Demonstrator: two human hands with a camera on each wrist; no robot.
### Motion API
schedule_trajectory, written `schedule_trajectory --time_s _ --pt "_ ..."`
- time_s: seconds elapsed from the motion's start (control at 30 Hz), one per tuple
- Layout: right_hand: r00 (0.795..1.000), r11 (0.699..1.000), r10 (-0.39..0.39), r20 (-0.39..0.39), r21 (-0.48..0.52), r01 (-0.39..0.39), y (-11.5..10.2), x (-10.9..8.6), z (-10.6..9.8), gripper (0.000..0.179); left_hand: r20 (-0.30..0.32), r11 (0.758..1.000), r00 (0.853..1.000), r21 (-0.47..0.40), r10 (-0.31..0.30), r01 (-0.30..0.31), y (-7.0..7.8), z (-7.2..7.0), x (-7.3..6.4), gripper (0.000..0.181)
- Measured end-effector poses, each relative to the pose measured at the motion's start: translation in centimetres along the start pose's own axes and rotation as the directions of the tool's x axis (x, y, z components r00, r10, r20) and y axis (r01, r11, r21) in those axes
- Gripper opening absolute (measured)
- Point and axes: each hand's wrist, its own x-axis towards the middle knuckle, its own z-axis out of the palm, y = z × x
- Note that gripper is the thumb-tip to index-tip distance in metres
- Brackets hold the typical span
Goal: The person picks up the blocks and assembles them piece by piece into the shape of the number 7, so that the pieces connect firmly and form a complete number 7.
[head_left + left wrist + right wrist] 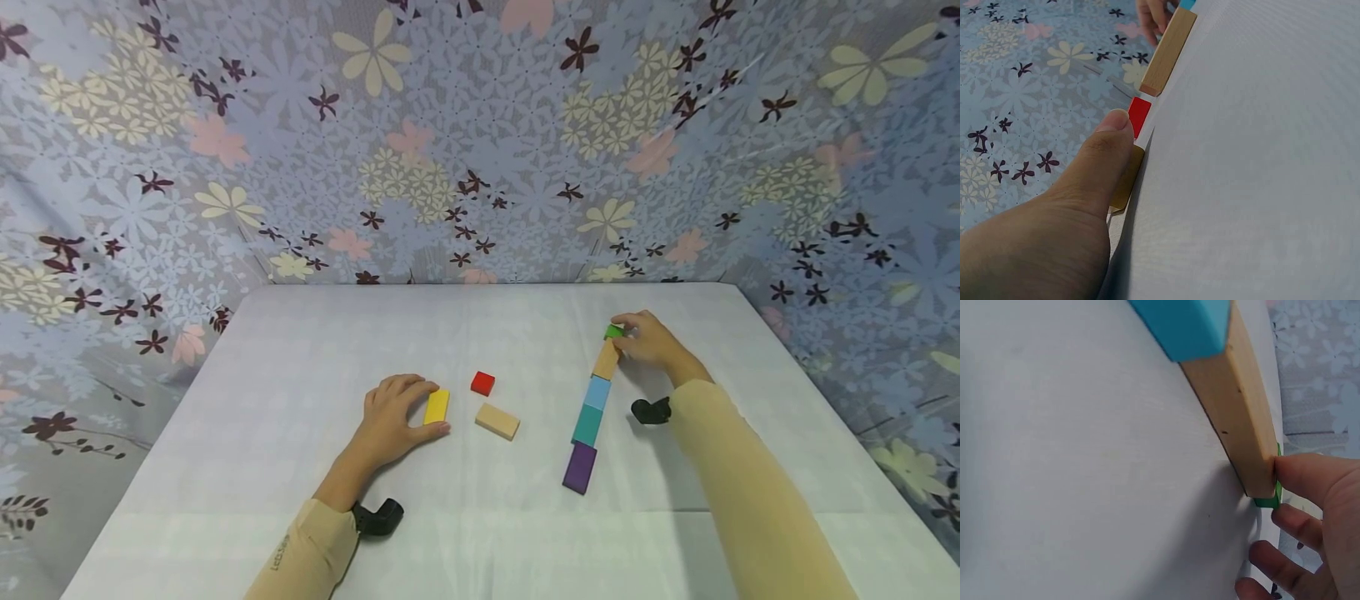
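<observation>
In the head view my left hand (392, 421) pinches a yellow block (437, 407) lying on the table, fingertips at its far end and thumb at its near end. My thumb partly covers that block in the left wrist view. At the right, my right hand (651, 342) has its fingertips round a small green block (614, 331), the far end of a row. The thumb is also close against the end of a wooden block (1244, 419). Nearer in the row come a light blue block (597, 392), a teal block (587, 425) and a purple block (580, 467).
Between the hands lie a small red block (483, 383) and a loose plain wooden block (497, 422). Everything sits on a white-covered table (480, 533). Flowered cloth (480, 150) hangs behind and at both sides.
</observation>
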Motion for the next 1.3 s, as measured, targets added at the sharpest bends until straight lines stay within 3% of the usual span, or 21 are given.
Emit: schedule_trajectory --time_s 0.27,0.5,0.7,0.8,0.93,1.03,1.3 --pt "0.995 0.994 -0.060 -0.078 -0.092 0.052 -1.3 -0.5 0.9 0.054 -0.004 1.000 1.000 0.006 0.002 -0.002 -0.1 0.1 0.0 0.065" --pt "0.977 0.976 -0.213 0.007 -0.047 0.213 -5.1 -1.5 2.1 0.060 0.002 1.000 1.000 -0.003 0.005 -0.005 0.0 -0.2 0.0 0.065" --pt "0.931 0.933 -0.340 0.131 -0.078 0.351 -9.4 -3.5 4.1 0.064 0.002 1.000 1.000 0.001 0.002 -0.002 0.0 -0.1 0.0 0.065" --pt "0.896 0.906 -0.392 0.207 -0.083 0.415 -11.1 -4.6 5.2 0.064 0.002 1.000 1.000 0.000 0.001 -0.001 0.0 -0.1 0.0 0.064" --pt "0.835 0.860 -0.469 0.288 -0.068 0.507 -13.0 -5.9 6.4 0.065 -0.001 1.000 1.000 0.005 0.005 -0.005 0.1 -0.1 0.0 0.064" --pt "0.804 0.842 -0.496 0.328 -0.044 0.537 -13.8 -6.7 7.0 0.065 -0.003 1.000 1.000 0.009 0.009 -0.009 0.1 -0.1 0.0 0.064" --pt "0.773 0.812 -0.497 0.396 -0.102 0.574 -14.6 -7.8 8.1 0.061 -0.008 1.000 1.000 0.005 0.018 -0.018 0.1 -0.2 -0.1 0.064"
